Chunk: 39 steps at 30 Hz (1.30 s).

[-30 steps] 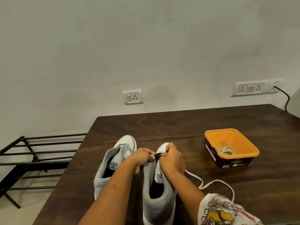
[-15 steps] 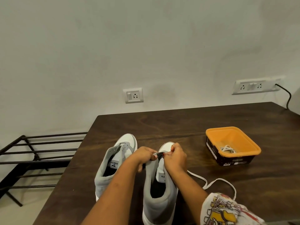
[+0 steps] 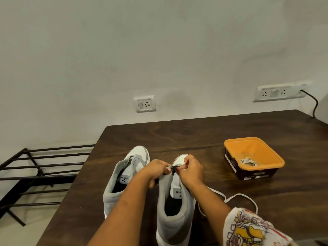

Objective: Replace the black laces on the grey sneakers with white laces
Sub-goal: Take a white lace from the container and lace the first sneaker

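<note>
On dark table nearer grey sneaker stands heel-toward, left hand pinching its eyelet flap, right hand seemingly pinching the white lace trailing rightward: judge best to brace flap, feed tip straight, draw slack evenly.

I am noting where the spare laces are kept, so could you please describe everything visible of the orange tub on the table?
The orange tub is a squarish, open-topped container with rounded corners, seemingly plastic: orange rim and inside, dark brown outer wall bearing white labels. It stands upright on the dark wooden table, right of the sneaker being laced and apart from it. A bundled white lace lies inside, near the front wall.
</note>
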{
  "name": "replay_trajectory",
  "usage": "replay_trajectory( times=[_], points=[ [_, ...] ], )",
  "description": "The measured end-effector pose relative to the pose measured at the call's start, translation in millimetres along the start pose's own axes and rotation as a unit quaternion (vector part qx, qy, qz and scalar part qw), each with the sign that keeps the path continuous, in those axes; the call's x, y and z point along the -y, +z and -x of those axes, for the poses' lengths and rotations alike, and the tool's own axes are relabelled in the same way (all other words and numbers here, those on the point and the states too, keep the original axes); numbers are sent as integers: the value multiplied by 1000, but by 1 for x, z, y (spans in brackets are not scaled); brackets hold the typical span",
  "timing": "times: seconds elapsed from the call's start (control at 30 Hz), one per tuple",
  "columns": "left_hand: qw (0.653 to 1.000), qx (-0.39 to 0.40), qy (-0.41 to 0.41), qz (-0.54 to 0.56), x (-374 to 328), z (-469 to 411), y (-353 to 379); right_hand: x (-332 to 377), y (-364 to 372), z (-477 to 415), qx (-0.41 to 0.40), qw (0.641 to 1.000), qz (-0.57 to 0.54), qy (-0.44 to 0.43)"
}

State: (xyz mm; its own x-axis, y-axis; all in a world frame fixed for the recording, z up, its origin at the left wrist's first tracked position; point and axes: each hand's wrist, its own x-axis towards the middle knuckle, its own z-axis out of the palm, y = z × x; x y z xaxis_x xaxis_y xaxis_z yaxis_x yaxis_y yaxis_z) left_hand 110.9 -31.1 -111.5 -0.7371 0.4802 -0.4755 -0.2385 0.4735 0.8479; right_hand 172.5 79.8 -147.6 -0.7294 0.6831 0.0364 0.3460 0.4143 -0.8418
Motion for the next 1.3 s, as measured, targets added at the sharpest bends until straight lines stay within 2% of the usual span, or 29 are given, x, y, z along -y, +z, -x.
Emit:
replay_trajectory(
  times=[0.33,0.47,0.77,0.9,1.1,1.3],
  points=[
    [1000,-4,11,7,1,-3,1,3,-5,-3,26,999,29,8],
    [1000,1,6,11,2,-6,1,7,-2,2,-1,998,55,18],
    [1000,26,-2,17,2,-6,0,11,-2,14,-37,998,37,37],
    [1000,13,4,-23,0,-5,0,2,0,6,-15,1000,-13,8],
    [995,-5,29,-93,-5,4,3,-7,4,-7,18,1000,-23,0],
    [961,-41,62,-268,-9,1,10,-7,2,-7,33,999,-43,-5]
  ],
)
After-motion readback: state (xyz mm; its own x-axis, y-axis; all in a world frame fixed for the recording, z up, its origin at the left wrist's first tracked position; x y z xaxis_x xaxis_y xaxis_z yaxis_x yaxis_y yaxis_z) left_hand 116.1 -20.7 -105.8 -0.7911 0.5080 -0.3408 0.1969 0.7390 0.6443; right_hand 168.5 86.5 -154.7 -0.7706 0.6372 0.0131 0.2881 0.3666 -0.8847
